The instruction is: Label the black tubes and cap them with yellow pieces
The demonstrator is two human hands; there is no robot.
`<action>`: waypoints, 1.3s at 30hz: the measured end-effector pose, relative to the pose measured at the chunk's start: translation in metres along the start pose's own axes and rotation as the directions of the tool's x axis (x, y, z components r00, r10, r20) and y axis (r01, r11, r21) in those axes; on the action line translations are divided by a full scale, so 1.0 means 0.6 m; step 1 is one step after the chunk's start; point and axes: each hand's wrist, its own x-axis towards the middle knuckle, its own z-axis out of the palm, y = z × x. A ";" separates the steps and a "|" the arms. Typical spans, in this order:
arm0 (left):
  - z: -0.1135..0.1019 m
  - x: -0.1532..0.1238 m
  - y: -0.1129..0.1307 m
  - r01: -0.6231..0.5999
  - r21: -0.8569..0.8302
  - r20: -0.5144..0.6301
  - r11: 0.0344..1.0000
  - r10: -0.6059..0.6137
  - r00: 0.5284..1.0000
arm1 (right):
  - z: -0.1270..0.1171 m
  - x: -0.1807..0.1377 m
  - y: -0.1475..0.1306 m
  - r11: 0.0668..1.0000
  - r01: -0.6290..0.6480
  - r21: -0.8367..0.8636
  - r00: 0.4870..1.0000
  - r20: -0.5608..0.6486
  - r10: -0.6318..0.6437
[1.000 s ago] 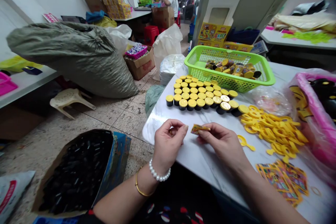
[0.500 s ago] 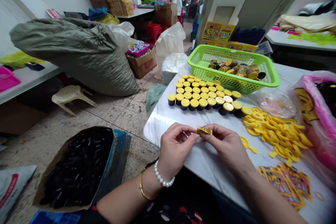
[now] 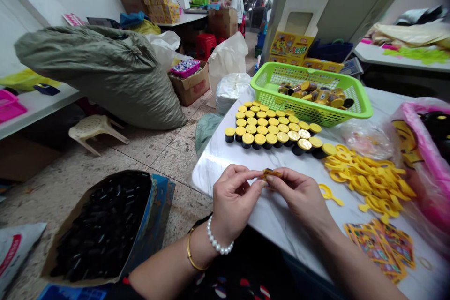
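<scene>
Over the near edge of the white marble table (image 3: 246, 164), both my hands pinch a small yellow printed sticker (image 3: 270, 173). My left hand (image 3: 234, 201), with a pearl bracelet and a gold bangle on its wrist, grips the sticker's left end. My right hand (image 3: 298, 194) grips its right end. Just beyond my hands stand rows of small black pots with yellow lids (image 3: 270, 127). A lone yellow ring piece (image 3: 328, 193) lies beside my right hand.
A green basket (image 3: 351, 103) holds more pots. Yellow ring pieces (image 3: 369, 176) and a stack of stickers (image 3: 383, 243) lie at the right, beside a pink bagged bin (image 3: 425, 150). A box of black parts (image 3: 105, 225) sits on the floor at the left. A person works far behind.
My left hand has come across to the sticker, and now both hands pinch it together. The camera has shifted slightly.
</scene>
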 end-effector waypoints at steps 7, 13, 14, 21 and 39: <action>-0.002 0.007 -0.003 0.118 -0.080 0.044 0.990 -0.114 0.992 | 0.000 -0.002 0.003 1.000 -0.003 -0.022 1.000 0.000 0.003; -0.002 0.005 -0.005 0.298 -0.223 0.017 0.928 -0.301 0.953 | -0.003 0.000 0.005 0.997 -0.074 -0.022 0.997 -0.016 0.073; -0.002 0.004 -0.005 0.298 -0.211 0.029 0.931 -0.299 0.954 | -0.003 0.000 0.005 0.996 -0.074 -0.041 0.997 -0.030 0.073; 0.000 0.004 -0.010 0.327 -0.229 0.088 0.917 -0.316 0.945 | -0.003 0.000 0.007 0.995 -0.044 -0.089 0.998 -0.038 0.041; -0.004 0.014 -0.004 0.469 -0.325 0.172 0.821 -0.437 0.883 | 0.003 -0.007 0.007 0.960 0.227 -0.161 0.974 0.014 -0.228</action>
